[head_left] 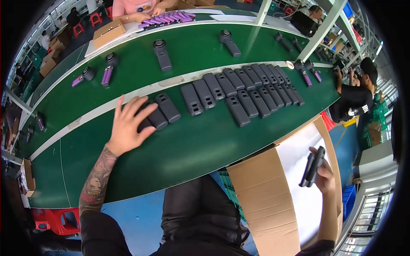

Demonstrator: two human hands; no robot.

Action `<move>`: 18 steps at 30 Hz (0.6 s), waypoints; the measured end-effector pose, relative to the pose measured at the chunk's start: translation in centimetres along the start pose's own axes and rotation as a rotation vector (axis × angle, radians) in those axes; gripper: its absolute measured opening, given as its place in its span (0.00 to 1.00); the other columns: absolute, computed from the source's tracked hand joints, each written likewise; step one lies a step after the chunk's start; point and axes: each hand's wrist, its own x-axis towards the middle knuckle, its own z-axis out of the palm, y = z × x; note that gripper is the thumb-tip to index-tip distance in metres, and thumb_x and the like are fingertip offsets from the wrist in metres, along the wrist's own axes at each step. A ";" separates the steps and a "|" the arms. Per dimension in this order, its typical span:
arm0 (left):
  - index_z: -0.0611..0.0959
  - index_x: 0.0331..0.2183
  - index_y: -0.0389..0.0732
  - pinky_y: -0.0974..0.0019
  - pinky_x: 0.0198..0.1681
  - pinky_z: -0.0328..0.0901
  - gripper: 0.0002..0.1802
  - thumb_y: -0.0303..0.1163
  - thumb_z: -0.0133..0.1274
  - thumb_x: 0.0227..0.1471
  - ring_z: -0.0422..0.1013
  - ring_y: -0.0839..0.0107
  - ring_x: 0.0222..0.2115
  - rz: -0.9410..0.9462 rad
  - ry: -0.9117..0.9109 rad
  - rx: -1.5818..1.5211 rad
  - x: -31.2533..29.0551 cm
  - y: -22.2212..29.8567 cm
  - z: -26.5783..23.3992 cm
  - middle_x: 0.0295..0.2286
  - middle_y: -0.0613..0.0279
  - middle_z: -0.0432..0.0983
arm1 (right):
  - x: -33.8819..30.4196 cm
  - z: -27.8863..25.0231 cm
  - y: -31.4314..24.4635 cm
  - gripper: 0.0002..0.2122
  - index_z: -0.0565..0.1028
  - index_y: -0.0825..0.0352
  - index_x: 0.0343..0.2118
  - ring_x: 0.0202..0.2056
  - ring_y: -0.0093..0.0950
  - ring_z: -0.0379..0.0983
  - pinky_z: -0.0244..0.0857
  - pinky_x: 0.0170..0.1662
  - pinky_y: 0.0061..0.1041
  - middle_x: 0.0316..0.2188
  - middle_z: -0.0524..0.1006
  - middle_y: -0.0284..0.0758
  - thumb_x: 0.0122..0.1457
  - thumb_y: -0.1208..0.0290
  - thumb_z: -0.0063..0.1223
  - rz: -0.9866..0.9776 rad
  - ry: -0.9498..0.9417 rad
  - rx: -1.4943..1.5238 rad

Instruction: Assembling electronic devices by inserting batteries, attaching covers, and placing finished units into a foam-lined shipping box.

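Observation:
My left hand is over the left end of the dark grey plastic casings, fingers spread and slightly blurred. It partly covers a casing; whether it touches it I cannot tell. Beside it lies another casing with small openings at one end. Farther right, many similar casings lie side by side in two slanting rows on the green bench. At the right, my right hand grips dark grey casings, apparently two pressed together, above the open cardboard box.
White lining shows inside the box. Beyond a pale divider strip, handheld grey devices stand spaced along the green surface, some with purple parts. A person in pink handles purple pieces opposite; another in black is at the right.

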 end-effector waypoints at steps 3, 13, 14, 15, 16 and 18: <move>0.74 0.58 0.50 0.46 0.69 0.43 0.30 0.49 0.54 0.56 0.61 0.55 0.60 0.011 -0.034 -0.075 1.0 1.7 0.7 0.59 0.56 0.65 | 6.4 8.9 0.4 0.40 0.61 0.66 0.65 0.45 0.35 0.71 0.63 0.51 0.32 0.46 0.71 0.42 0.46 0.62 0.61 -0.010 -0.229 0.203; 0.72 0.58 0.42 0.56 0.61 0.60 0.25 0.39 0.50 0.63 0.68 0.59 0.55 -0.182 0.090 -0.645 0.4 -0.5 1.8 0.56 0.53 0.69 | 15.5 31.8 -1.3 0.25 0.64 0.73 0.57 0.43 0.30 0.72 0.65 0.50 0.29 0.45 0.73 0.43 0.58 0.68 0.54 0.037 -0.672 0.353; 0.72 0.58 0.42 0.56 0.61 0.60 0.25 0.39 0.50 0.63 0.68 0.59 0.55 -0.189 0.092 -0.636 0.2 -0.1 1.3 0.56 0.53 0.69 | 16.0 33.3 -1.4 0.24 0.64 0.74 0.55 0.43 0.30 0.71 0.64 0.50 0.28 0.45 0.73 0.44 0.58 0.68 0.54 0.016 -0.684 0.348; 0.72 0.58 0.40 0.59 0.58 0.62 0.24 0.37 0.49 0.63 0.69 0.61 0.52 -0.303 0.089 -0.808 -0.1 0.4 0.6 0.54 0.54 0.71 | 16.4 34.8 -1.3 0.23 0.64 0.74 0.54 0.43 0.31 0.71 0.64 0.49 0.28 0.46 0.72 0.44 0.58 0.68 0.54 -0.003 -0.696 0.343; 0.72 0.58 0.38 0.62 0.55 0.64 0.23 0.36 0.49 0.64 0.71 0.64 0.49 -0.421 0.090 -0.973 -0.6 1.0 -0.7 0.51 0.54 0.73 | 16.6 36.6 -1.2 0.23 0.64 0.74 0.54 0.43 0.31 0.71 0.64 0.49 0.28 0.46 0.72 0.44 0.58 0.68 0.54 -0.004 -0.717 0.345; 0.72 0.57 0.35 0.67 0.48 0.69 0.21 0.32 0.48 0.64 0.74 0.68 0.42 -0.657 0.106 -1.317 -1.3 1.9 -1.9 0.46 0.55 0.76 | 17.2 39.2 -0.7 0.22 0.64 0.75 0.53 0.43 0.32 0.70 0.65 0.48 0.28 0.46 0.71 0.45 0.58 0.68 0.53 -0.055 -0.735 0.327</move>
